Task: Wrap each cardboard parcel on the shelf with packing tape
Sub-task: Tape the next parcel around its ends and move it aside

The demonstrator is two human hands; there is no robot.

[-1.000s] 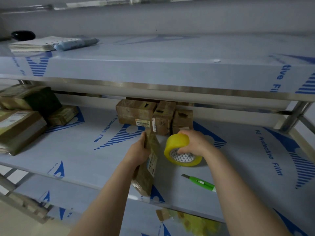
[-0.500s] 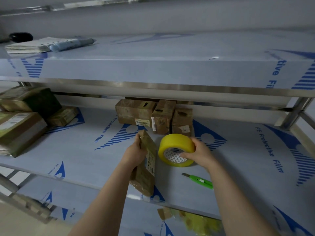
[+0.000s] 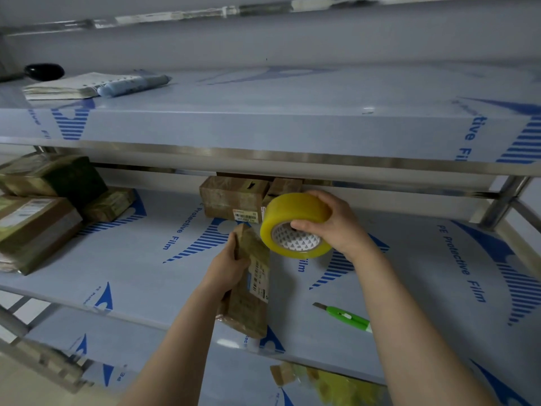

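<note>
My left hand [image 3: 227,266] grips a flat brown cardboard parcel [image 3: 250,291] with a white label, held on edge above the middle shelf [image 3: 140,268]. My right hand [image 3: 333,222] holds a yellow roll of packing tape [image 3: 295,222] lifted off the shelf, thumb in its white core, just right of the parcel's top end. Behind the roll, a few cardboard parcels [image 3: 231,196] stand at the back of the shelf, partly hidden by the roll.
A green utility knife [image 3: 345,316] lies on the shelf near its front edge, under my right forearm. Several taped parcels [image 3: 44,206] are stacked at the shelf's left end. The upper shelf [image 3: 278,124] overhangs close above, with papers [image 3: 79,86] on its left.
My right hand has lifted the tape roll off the shelf, upward and slightly right. The parcel in my left hand has stayed almost in place.
</note>
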